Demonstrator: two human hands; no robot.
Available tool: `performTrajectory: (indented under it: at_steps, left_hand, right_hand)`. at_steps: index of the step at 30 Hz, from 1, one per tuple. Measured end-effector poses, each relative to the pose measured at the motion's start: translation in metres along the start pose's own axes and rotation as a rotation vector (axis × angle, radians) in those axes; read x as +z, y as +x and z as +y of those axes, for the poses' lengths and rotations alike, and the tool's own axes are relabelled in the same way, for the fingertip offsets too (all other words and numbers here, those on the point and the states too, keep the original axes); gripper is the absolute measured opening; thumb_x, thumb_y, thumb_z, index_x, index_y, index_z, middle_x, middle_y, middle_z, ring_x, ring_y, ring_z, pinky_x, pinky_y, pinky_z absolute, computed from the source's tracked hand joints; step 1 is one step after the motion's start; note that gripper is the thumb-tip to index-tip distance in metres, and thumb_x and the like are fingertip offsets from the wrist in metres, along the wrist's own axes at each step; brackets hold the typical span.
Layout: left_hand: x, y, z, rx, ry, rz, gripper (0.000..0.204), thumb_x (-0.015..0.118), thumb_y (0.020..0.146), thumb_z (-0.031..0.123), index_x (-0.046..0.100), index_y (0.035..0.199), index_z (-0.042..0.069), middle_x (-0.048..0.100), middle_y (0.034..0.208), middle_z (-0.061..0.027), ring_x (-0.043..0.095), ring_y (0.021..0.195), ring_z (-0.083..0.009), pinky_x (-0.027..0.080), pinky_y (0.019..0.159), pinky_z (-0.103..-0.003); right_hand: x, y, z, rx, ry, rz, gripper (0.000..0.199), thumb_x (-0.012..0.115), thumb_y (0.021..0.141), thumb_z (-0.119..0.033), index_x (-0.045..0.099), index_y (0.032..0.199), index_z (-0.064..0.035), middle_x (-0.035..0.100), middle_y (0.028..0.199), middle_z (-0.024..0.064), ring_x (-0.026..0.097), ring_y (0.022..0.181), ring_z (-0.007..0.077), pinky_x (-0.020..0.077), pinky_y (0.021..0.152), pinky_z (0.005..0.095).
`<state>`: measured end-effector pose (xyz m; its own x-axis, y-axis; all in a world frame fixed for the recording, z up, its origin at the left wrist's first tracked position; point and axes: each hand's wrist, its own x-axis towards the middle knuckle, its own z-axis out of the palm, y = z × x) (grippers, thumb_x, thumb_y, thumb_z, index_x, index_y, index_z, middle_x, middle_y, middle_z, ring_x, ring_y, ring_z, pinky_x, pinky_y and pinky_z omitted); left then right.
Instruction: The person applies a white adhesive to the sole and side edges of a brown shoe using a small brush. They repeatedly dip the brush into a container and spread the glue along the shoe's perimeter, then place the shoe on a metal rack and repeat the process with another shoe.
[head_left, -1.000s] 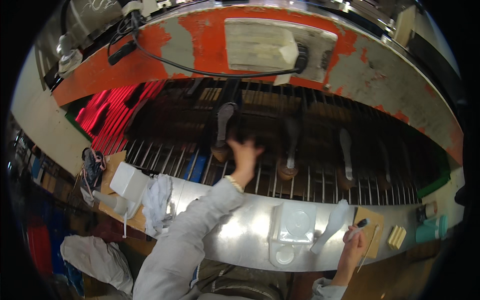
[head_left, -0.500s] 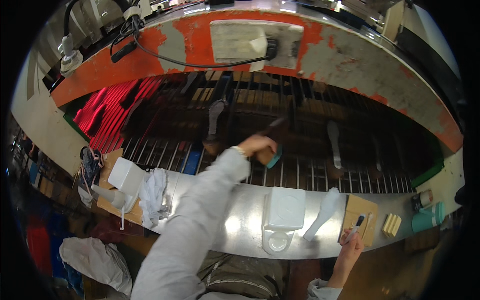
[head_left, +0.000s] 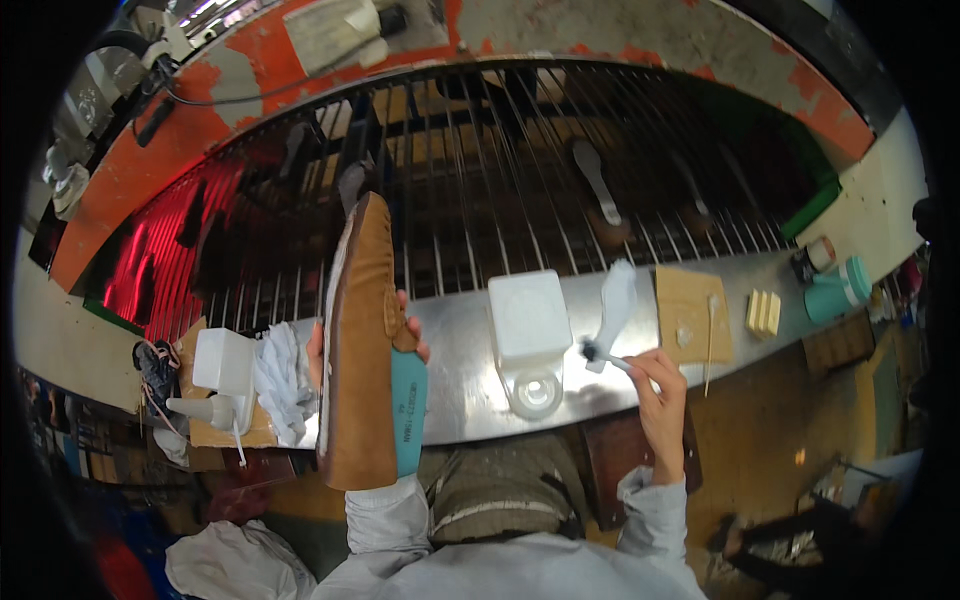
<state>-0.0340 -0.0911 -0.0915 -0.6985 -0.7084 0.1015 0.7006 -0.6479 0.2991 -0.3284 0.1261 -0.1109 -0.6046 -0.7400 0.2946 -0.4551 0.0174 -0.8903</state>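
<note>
My left hand [head_left: 417, 342] is closed round a brown suede shoe [head_left: 360, 370] fitted on a teal shoe last [head_left: 408, 400]. It holds the shoe upright in front of me, a whitish edge along its left side; most of the hand is hidden behind it. Between the fingertips of my right hand [head_left: 660, 395] is a small brush [head_left: 612, 358], its dark bristles pointing left. Those bristles are just in front of the lower end of a white sole-shaped piece [head_left: 617, 300]. Left of the brush stands a white plastic container [head_left: 530, 315] with a round cup at its near end.
A metal ledge [head_left: 455, 390] borders dark rollers [head_left: 480, 190] under an orange frame [head_left: 270, 60]. At left are a second white container [head_left: 224, 360] and crumpled white paper [head_left: 282, 380]. Cardboard [head_left: 685, 300], a cotton-tipped stick [head_left: 711, 350], yellowish blocks [head_left: 763, 314] and a teal mug [head_left: 835, 292] lie rightward.
My left hand has come back from over the rollers and now holds the shoe close in front of me. My right hand has moved left from the cardboard with the brush.
</note>
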Motion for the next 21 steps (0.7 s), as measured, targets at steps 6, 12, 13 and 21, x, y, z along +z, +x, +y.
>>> performTrajectory:
  at_steps: [6,12,13,21]
  left_hand:
    - [0.049,-0.03,0.017,-0.189,0.199,-0.079,0.091,0.05,0.092,0.068,0.028,0.156,0.007,0.043,0.145,-0.0255,0.058,0.118,-0.0386,0.051,0.095,-0.055]
    - [0.06,-0.034,0.019,0.141,-0.112,-0.134,0.068,0.05,0.101,0.035,0.025,0.159,0.009,0.042,0.155,-0.0185,0.067,0.096,-0.0294,0.056,0.069,-0.037]
    - [0.05,-0.032,0.018,-0.039,-0.264,-0.392,0.062,0.048,0.102,0.028,0.027,0.158,0.008,0.043,0.154,-0.0177,0.069,0.086,-0.0269,0.055,0.062,-0.032]
    - [0.008,-0.074,0.035,-0.056,0.197,-0.354,0.083,0.049,0.097,0.057,0.026,0.157,0.004,0.041,0.154,-0.0167,0.061,0.071,-0.025,0.048,0.056,-0.032]
  right_hand:
    - [0.019,-0.01,-0.003,-0.369,-0.672,-0.141,0.013,0.083,0.073,-0.018,0.078,0.084,-0.0152,0.061,0.094,0.0014,0.056,0.08,0.0189,0.0347,0.076,0.0355]
    - [0.023,-0.013,0.001,-0.362,-0.698,-0.109,0.023,0.088,0.068,-0.021,0.079,0.088,-0.0147,0.059,0.094,0.0005,0.052,0.078,0.0185,0.0341,0.076,0.0349]
    - [0.023,-0.013,0.0,-0.37,-0.706,-0.118,0.023,0.088,0.068,-0.021,0.078,0.088,-0.0147,0.059,0.094,0.0004,0.052,0.078,0.0182,0.0339,0.076,0.0348]
    - [0.029,-0.015,0.002,-0.42,-0.735,-0.14,0.023,0.088,0.069,-0.025,0.078,0.087,-0.0156,0.057,0.097,0.0003,0.051,0.077,0.0176,0.0334,0.079,0.0363]
